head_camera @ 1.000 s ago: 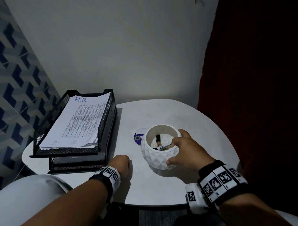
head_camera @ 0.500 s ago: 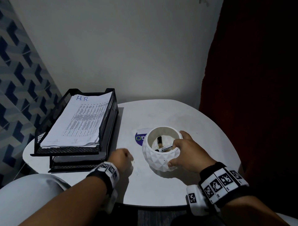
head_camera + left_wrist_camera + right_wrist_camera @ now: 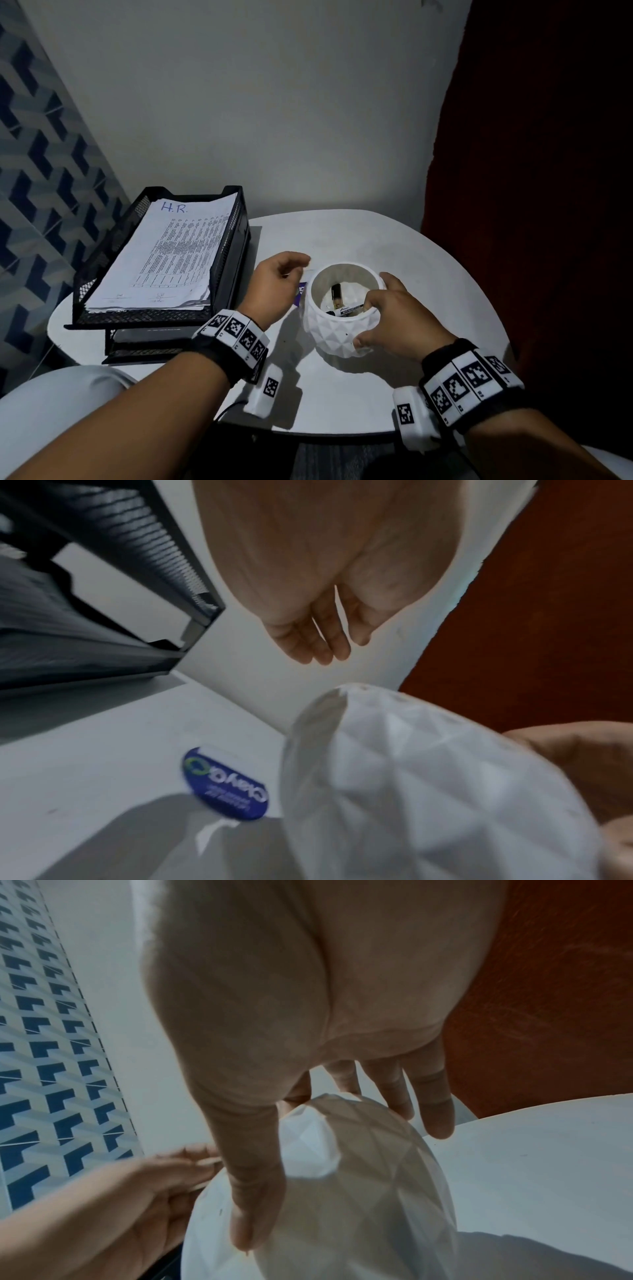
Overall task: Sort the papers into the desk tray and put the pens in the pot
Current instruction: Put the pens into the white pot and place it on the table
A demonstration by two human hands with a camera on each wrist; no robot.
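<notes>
the white faceted pot (image 3: 342, 318) stands on the round white surface (image 3: 445, 281) and serves as the landmark. nearest the camera, the right hand (image 3: 394, 318) grasps the pot: thumb pressed on its near wall, fingers curled over the rim on its right side. the right wrist view confirms this grip, with the thumb (image 3: 250, 1191) flat down the facets; that contact is only partly visible from the head view. inside the pot, seen from the head view alone, lie pens (image 3: 346, 308), one a marker with a white label whose print is too small to read.

left of the pot, the left hand (image 3: 277, 287) hovers just beside its wall, fingers loosely curled, holding nothing; the left wrist view shows those fingers (image 3: 308, 642) relaxed and clear of the surface. under that hand, touching the pot's left base, lies a blue round sticker (image 3: 226, 783); its white lettering is blurred.

further left of the pot stands the black mesh desk tray (image 3: 236, 240), two tiers. its top tier holds the papers (image 3: 171, 253), the top sheet handwritten "h.r." above printed columns.
</notes>
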